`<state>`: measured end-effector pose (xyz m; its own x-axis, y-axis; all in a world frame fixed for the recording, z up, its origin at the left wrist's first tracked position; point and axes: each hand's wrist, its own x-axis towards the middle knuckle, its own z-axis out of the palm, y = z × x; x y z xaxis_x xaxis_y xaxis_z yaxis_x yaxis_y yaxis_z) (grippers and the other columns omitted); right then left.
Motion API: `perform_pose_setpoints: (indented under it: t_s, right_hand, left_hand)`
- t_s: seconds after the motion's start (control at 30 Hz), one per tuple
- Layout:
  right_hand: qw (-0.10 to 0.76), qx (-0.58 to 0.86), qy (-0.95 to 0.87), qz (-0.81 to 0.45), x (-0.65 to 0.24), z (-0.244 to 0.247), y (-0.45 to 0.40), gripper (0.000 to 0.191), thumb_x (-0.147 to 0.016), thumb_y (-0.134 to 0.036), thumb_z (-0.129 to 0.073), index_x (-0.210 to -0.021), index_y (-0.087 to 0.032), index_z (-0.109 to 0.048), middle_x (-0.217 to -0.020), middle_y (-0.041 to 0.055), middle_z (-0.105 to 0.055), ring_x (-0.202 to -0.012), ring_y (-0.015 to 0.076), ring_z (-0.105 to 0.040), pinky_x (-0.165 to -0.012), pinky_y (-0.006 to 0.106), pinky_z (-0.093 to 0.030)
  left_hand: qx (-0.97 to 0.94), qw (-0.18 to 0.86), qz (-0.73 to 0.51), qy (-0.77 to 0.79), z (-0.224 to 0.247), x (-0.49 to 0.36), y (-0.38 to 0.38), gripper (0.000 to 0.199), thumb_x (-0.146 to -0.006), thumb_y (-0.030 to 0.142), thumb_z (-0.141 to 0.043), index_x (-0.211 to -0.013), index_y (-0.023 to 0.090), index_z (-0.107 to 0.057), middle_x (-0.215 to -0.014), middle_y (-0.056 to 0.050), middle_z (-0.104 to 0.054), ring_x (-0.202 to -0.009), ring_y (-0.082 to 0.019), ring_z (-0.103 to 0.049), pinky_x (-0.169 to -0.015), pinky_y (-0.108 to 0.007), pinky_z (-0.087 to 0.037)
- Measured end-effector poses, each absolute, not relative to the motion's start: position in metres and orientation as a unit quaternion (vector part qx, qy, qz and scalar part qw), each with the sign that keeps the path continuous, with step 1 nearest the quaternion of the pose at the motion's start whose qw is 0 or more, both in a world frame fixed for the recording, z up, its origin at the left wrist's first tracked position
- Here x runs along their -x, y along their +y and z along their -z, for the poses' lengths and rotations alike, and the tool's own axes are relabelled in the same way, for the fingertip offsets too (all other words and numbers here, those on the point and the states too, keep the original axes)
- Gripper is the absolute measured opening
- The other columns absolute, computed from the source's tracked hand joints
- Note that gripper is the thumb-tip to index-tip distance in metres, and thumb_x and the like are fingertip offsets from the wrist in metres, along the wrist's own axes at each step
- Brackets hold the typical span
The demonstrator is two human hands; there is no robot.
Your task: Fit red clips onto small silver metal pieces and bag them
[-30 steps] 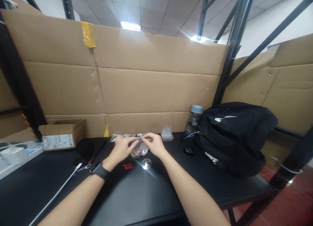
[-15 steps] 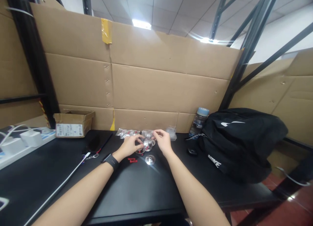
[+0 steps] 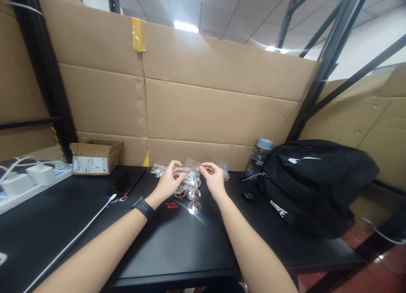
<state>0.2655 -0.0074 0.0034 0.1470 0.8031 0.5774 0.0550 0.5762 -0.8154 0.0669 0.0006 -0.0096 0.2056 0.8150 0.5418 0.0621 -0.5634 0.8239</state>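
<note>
A small clear plastic bag (image 3: pixel 192 162) is raised between my hands above the black table. My right hand (image 3: pixel 214 179) pinches its upper right corner between thumb and fingertips. My left hand (image 3: pixel 170 179), with a dark watch on the wrist, closes thumb and fingers at the bag's left side. Under the bag lie shiny round metal discs; one disc (image 3: pixel 194 207) is nearest me, and another disc (image 3: pixel 194 194) with something red on it sits just behind. A further disc (image 3: pixel 179 193) is partly under my left hand. Beside it is a looped red cord (image 3: pixel 171 205).
More clear bags lie behind my hands, one bag (image 3: pixel 157 169) left and one (image 3: pixel 223 169) right. A water bottle (image 3: pixel 258 158) and black backpack (image 3: pixel 317 187) stand right. Left are a cardboard box (image 3: pixel 95 160), power strip (image 3: pixel 60 179) and white cable (image 3: pixel 72 238).
The clear plastic bag has come up between my hands. My left hand has moved up and away from the discs, leaving the one with red on it uncovered.
</note>
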Motion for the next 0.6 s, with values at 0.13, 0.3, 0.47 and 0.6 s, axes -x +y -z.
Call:
perform_pose_setpoints:
  t_s: [0.13,0.3,0.47,0.6]
  right_hand:
    - [0.665,0.365,-0.595,-0.266,-0.268,-0.003,-0.008,0.028,-0.079,-0.039,-0.074,-0.097,-0.018,-0.066,-0.078,0.0035,-0.072,-0.074,0.0187,-0.069,-0.075,0.032,-0.055]
    - [0.664,0.366,-0.587,-0.285,-0.272,0.003,-0.003,0.033,-0.083,-0.039,-0.068,-0.109,-0.020,-0.057,-0.077,0.0003,-0.067,-0.066,0.0170,-0.068,-0.068,0.030,-0.054]
    - [0.656,0.403,-0.599,-0.220,-0.273,-0.003,-0.009,0.028,-0.086,-0.032,-0.059,-0.111,-0.021,-0.056,-0.094,0.0032,-0.063,-0.071,0.0161,-0.066,-0.064,0.028,-0.051]
    - [0.508,0.407,-0.756,-0.060,-0.264,-0.016,-0.032,0.030,-0.077,-0.014,-0.057,-0.103,-0.024,-0.068,-0.109,0.0055,-0.063,-0.104,0.0220,-0.060,-0.089,0.036,-0.045]
  left_hand:
    - [-0.754,0.332,-0.492,0.281,0.008,-0.064,0.000,0.013,-0.087,0.030,-0.064,-0.086,0.017,-0.063,-0.111,-0.012,-0.071,-0.095,-0.022,-0.069,-0.079,-0.032,-0.053]
    - [-0.788,0.344,-0.420,0.291,0.006,-0.063,-0.003,0.035,-0.083,0.027,-0.065,-0.116,0.016,-0.070,-0.083,-0.006,-0.073,-0.072,-0.018,-0.066,-0.069,-0.030,-0.052]
    - [-0.762,0.347,-0.439,0.325,0.005,-0.061,-0.005,0.070,-0.081,0.023,-0.066,-0.147,0.016,-0.046,-0.066,0.002,-0.066,-0.059,-0.014,-0.061,-0.062,-0.027,-0.050]
    - [-0.697,0.374,-0.490,0.367,0.009,-0.062,0.002,0.084,-0.076,0.021,-0.070,-0.153,0.020,-0.036,-0.102,-0.007,-0.074,-0.064,-0.013,-0.065,-0.065,-0.027,-0.054]
